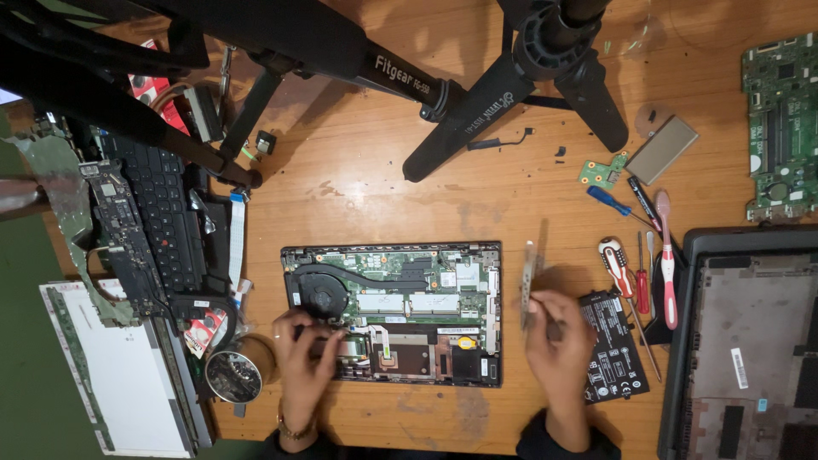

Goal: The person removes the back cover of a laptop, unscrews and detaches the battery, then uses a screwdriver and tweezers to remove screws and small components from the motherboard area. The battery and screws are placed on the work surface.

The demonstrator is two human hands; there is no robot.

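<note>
Two hands work my opened laptop base [392,311] near the wooden worktop's [358,179] front edge: left hand [305,353] fingers pinching a part at its lower-left corner, right hand [555,336] gripping tweezers [528,281] (cover already off, battery [615,345] out, motherboard still seated).

Warm, even light – sharp, soft tripod shadows.
</note>
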